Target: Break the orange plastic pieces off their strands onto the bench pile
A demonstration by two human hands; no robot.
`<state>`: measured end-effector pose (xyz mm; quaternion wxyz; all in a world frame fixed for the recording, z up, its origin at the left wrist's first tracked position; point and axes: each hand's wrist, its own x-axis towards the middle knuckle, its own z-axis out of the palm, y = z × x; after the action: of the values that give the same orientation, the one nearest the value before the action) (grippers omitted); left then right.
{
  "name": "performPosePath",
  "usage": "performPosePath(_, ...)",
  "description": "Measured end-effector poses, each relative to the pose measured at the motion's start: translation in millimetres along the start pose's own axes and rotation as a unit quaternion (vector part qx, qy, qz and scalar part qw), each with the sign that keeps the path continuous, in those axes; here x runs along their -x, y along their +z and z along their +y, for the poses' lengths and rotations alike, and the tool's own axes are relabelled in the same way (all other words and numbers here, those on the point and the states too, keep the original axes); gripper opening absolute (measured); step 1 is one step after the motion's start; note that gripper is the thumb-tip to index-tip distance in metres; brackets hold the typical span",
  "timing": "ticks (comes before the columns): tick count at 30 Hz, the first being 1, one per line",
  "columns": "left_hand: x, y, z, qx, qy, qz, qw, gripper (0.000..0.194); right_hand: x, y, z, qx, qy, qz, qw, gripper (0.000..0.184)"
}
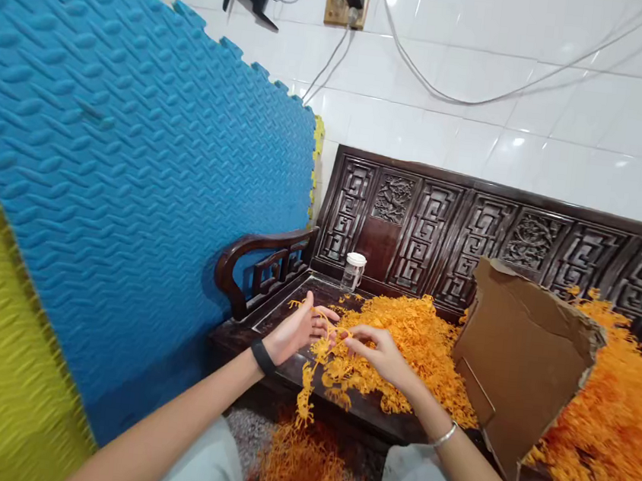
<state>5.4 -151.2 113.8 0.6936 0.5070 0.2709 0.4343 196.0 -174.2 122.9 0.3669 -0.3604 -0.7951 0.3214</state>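
Left hand (298,335) is spread loose, right hand (381,352) pinching the orange frilly strand (305,398) hanging between and below them. Looks feather-light, floppy, probably snag-prone; I'd pinch one thin end.

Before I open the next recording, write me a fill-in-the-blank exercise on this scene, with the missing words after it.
The wristband by the left hand is ____.
The right hand pinches an orange strand that also touches the ____ hand.
The clear bottle has a ____ lid.
A brown ____ sheet stands between two orange heaps.

Missing words: black; left; white; cardboard.
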Motion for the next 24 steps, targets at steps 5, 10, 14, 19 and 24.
performPosePath(5,1.9,-3.2,4.7,0.011,0.01,-0.014,1.0,0.048,-7.7,1.9,2.8,-0.014,0.011,0.028,0.999,0.028)
performPosePath(10,9.1,-3.0,8.2,-0.002,0.021,0.014,1.0,0.033,-9.8,1.9,7.1,0.052,-0.027,-0.035,0.998,0.025)
performPosePath(14,13.6,-5.9,9.4,0.003,0.03,0.036,0.999,0.035,-11.7,-2.3,19.6,0.126,-0.061,-0.064,0.988,0.02)
performPosePath(19,16.3,-20.8,12.2,0.015,0.053,0.088,0.995,0.037,-13.1,-11.9,28.9,0.107,-0.039,-0.051,0.992,0.019)
performPosePath(24,19.3,-35.2,12.0,-0.014,0.079,0.141,0.987,0.035,-9.1,-13.7,16.0,0.018,-0.014,0.005,1.0,0.022)
